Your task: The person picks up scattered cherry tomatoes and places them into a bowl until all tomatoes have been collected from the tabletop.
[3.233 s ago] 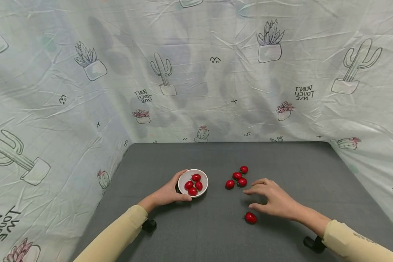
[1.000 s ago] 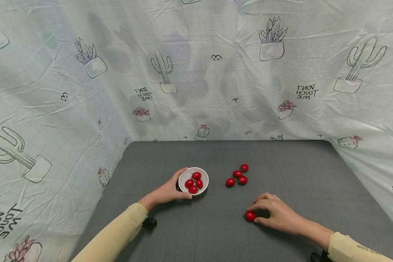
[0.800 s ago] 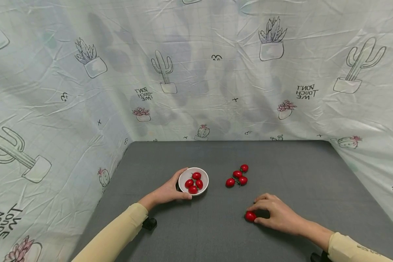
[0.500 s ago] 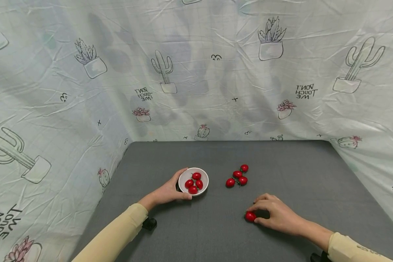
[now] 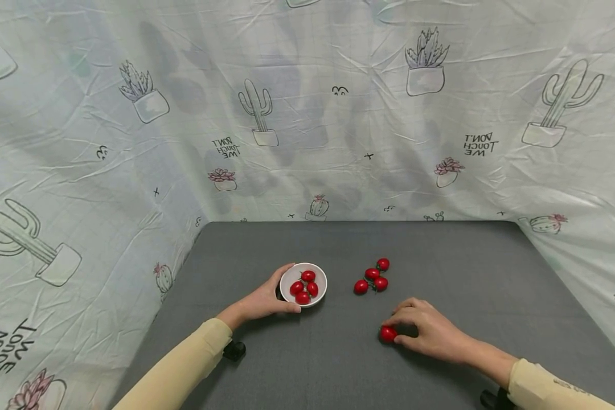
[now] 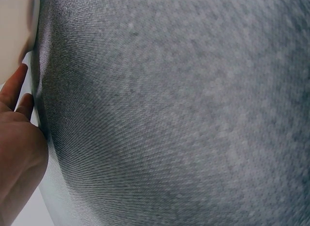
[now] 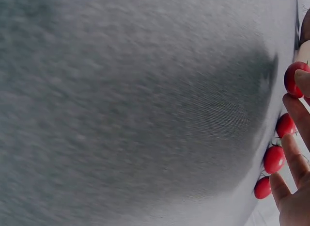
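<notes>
Cactus-print cloth (image 5: 307,119) hangs behind a grey table (image 5: 451,262).

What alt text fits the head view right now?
A right hand pinches a red tomato while the left hand grips a white bowl holding four more tomatoes. Another four tomatoes lie on the gray table, right of the bowl.

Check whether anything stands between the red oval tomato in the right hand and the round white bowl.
Nothing visible: only grey table lies between the red oval tomato and the round white bowl. Four red tomatoes lie clustered beyond that line; the left hand grips the bowl from its left.
</notes>
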Motion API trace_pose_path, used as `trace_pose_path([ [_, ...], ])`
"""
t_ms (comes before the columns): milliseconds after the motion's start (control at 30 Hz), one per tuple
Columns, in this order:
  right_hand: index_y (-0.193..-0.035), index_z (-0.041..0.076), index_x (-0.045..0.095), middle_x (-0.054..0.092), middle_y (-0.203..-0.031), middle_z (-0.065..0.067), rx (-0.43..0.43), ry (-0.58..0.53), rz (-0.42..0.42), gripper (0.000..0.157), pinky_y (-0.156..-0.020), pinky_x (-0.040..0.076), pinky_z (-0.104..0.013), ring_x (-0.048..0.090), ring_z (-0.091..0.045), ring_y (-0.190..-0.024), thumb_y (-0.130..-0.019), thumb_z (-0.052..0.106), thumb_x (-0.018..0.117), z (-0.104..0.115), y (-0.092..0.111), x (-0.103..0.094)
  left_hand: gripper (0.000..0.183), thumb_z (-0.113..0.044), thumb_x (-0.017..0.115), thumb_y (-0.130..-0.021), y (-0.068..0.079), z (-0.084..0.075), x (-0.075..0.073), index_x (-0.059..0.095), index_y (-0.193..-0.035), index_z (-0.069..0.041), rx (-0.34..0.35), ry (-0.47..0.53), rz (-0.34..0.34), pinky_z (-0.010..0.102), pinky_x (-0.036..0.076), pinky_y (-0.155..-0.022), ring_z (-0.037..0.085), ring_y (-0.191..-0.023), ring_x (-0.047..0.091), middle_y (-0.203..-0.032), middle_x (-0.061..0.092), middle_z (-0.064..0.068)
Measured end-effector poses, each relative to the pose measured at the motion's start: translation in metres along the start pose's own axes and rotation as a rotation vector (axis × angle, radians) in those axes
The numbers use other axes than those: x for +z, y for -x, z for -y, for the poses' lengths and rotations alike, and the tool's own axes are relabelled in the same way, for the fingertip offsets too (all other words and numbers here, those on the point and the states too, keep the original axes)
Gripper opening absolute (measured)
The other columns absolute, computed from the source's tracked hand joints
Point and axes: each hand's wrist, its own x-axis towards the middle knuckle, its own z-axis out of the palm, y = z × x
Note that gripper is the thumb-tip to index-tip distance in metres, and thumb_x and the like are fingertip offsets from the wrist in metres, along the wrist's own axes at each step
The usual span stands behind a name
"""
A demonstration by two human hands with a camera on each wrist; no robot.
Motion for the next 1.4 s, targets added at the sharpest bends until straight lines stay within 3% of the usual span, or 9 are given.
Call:
trace_pose_path([
  [433,-0.117,0.031,0.076,0.065,-0.113,0.019,-0.095,0.07,-0.112,0.043,-0.086,0.049,-0.045,0.055,-0.012,-0.112,-0.081,0.012,0.088,0.007,-0.029,-0.016,0.105,-0.039,0.088,-0.082,-0.001,0.0,0.0,0.02,-0.162,-0.032,-0.013,0.002,0.002,0.056,0.027,-0.116,0.022,-0.146,0.031,-0.16,0.031,-0.001],
  [867,-0.117,0.026,0.078,0.067,-0.116,0.018,-0.103,0.049,-0.125,0.04,-0.092,0.048,-0.048,0.055,-0.016,-0.117,-0.081,0.013,0.089,0.016,-0.063,-0.027,0.108,-0.041,0.089,-0.08,-0.001,-0.002,-0.001,0.02,-0.162,-0.032,-0.029,0.006,0.002,0.056,0.026,-0.117,0.023,-0.147,0.029,-0.161,0.03,0.0],
  [1100,-0.121,0.026,0.077,0.067,-0.117,0.013,-0.087,0.021,-0.1,0.039,-0.086,0.05,-0.041,0.052,-0.014,-0.118,-0.085,0.015,0.086,0.021,-0.082,-0.032,0.108,-0.042,0.089,-0.08,-0.002,-0.004,-0.002,0.02,-0.162,-0.031,-0.025,0.006,0.009,0.055,0.025,-0.117,0.023,-0.147,0.029,-0.161,0.029,0.0],
  [1400,-0.123,0.025,0.076,0.068,-0.118,0.012,-0.103,0.01,-0.088,0.036,-0.092,0.048,-0.048,0.053,-0.017,-0.12,-0.088,0.02,0.084,0.027,-0.107,-0.033,0.108,-0.04,0.089,-0.08,-0.002,-0.006,-0.004,0.02,-0.162,-0.031,-0.032,0.019,0.007,0.055,0.025,-0.117,0.022,-0.147,0.03,-0.16,0.03,0.0],
])
